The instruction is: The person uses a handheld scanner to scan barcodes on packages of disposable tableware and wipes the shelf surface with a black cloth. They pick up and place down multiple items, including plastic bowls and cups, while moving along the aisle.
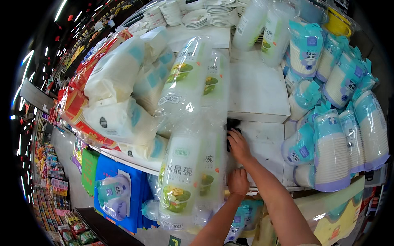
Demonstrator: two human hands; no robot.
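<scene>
Long clear packs of stacked plastic bowls (181, 172) stand in front of me, with green bowl pictures and printed writing. My left hand (238, 183) is curled at the right edge of the lower packs, near the shelf's front edge; its fingertips are hidden. Farther back, my right hand (238, 147) reaches along the same side, its fingers bent against a small black object (233, 124) on the white shelf (261, 147). What that object is, and whether either hand grips the plastic wrap, cannot be made out.
Wrapped paper bowls (332, 150) are heaped at the right, and bagged white cups (120, 120) with red packs at the left. A raised white block (258, 89) stands behind my right hand. Stacked plates (220, 13) are at the back; a blue bag (106, 166) hangs at the lower left.
</scene>
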